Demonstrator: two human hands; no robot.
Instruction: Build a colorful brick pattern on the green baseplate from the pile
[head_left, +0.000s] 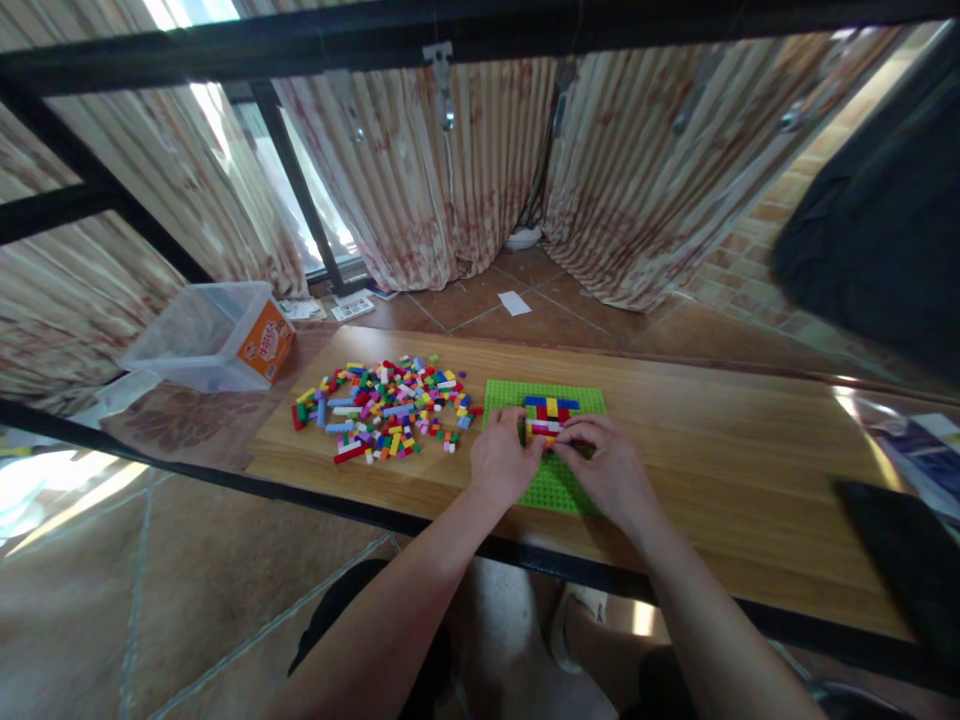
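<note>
On the wooden table lies a green studded baseplate (555,495). Blue, yellow, red, white and pink building bricks (552,408) are joined in rows on its upper middle. My left hand (504,455) rests over the plate's left side, its fingertips closed against the lower left of the brick rows. From the right, my right hand (604,462) reaches in with thumb and index finger pinched at the lower edge of those bricks. An orange piece shows by the fingertips. The fingers hide whatever small piece either hand grips.
A loose pile of multicoloured bricks (397,400) spreads left of the baseplate on the wooden table (720,450). Beyond the table's left end stands a clear plastic bin (202,340) with an orange label. A dark flat object (892,540) lies at the right end.
</note>
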